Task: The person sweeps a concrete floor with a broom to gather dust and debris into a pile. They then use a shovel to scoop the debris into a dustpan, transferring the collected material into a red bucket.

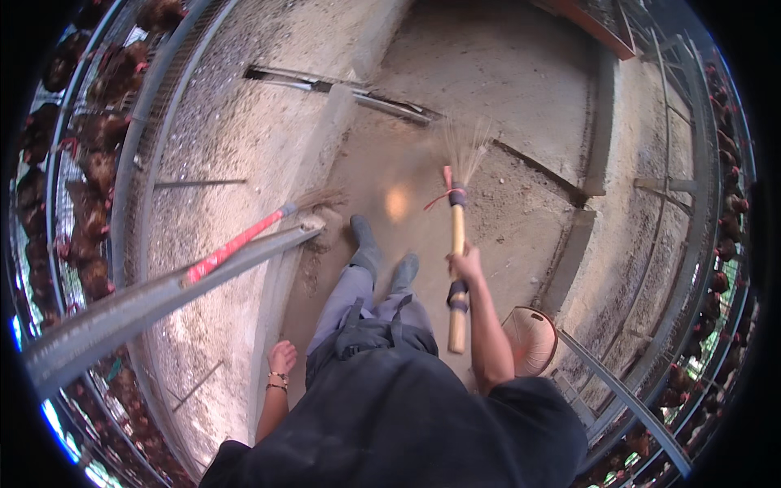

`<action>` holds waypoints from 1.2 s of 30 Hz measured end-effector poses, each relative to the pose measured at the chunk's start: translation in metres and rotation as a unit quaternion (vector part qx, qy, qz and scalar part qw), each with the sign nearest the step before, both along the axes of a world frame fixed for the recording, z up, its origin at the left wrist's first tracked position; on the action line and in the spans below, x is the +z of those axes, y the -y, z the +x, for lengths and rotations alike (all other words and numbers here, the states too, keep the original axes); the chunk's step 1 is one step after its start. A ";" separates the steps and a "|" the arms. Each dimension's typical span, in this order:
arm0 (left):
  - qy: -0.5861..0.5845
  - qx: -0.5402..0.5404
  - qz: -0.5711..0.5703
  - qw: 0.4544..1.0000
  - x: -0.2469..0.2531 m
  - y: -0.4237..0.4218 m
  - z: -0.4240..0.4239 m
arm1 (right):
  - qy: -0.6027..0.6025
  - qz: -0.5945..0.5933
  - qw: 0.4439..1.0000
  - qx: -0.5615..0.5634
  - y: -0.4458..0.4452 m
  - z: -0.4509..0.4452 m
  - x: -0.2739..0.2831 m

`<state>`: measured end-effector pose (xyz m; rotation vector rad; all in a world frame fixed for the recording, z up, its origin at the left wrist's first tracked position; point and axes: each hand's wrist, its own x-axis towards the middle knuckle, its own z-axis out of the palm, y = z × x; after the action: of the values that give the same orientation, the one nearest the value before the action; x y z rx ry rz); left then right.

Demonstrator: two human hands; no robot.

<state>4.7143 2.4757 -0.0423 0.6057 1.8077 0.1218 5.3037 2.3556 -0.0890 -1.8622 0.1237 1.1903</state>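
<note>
My right hand (465, 265) grips the wooden handle of a stick broom (457, 229) with dark bindings and a pink tie. Its thin, splayed bristles point away from me over the dusty concrete floor (390, 146) and look slightly blurred. At my left side, my left hand (282, 357) hangs with its fingers curled, a bracelet on the wrist; whether the fingers are fully closed does not show. A second broom with a red-wrapped handle (235, 245) leans along a metal beam at the left, its bristles near the low kerb. My rubber boots (366, 244) stand on the floor.
Cages with brown hens (100, 177) line both sides. The grey metal beam (165, 305) slants in from the left. A narrow gap (537, 165) crosses the floor ahead, between concrete kerbs (570, 262). A round woven object (529, 341) lies beside my right arm.
</note>
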 end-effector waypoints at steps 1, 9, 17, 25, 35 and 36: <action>-0.012 -0.025 -0.035 0.999 -0.016 -0.007 -0.009 | -0.025 0.005 1.000 0.003 -0.010 -0.017 0.024; 0.101 -0.391 0.063 0.913 -0.096 -0.204 0.155 | -0.092 -0.119 0.988 0.033 -0.008 0.048 -0.028; 0.137 -0.265 0.023 0.954 -0.014 -0.352 0.296 | -0.027 -0.078 0.995 -0.055 -0.035 -0.014 0.052; 0.176 -0.532 0.017 0.828 -0.011 -0.367 0.455 | -0.052 -0.163 0.977 -0.129 0.038 0.030 -0.032; -0.018 -0.487 -0.099 0.868 -0.088 -0.382 0.442 | -0.028 -0.073 0.968 -0.239 0.027 -0.039 0.061; -0.039 -0.792 -0.016 0.609 -0.111 -0.427 0.425 | -0.070 -0.069 0.964 -0.249 0.017 -0.050 0.070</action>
<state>5.1390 2.9023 -0.1535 1.9578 0.7435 -1.1513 5.2537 2.3391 -0.0185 -1.7186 0.7263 0.9726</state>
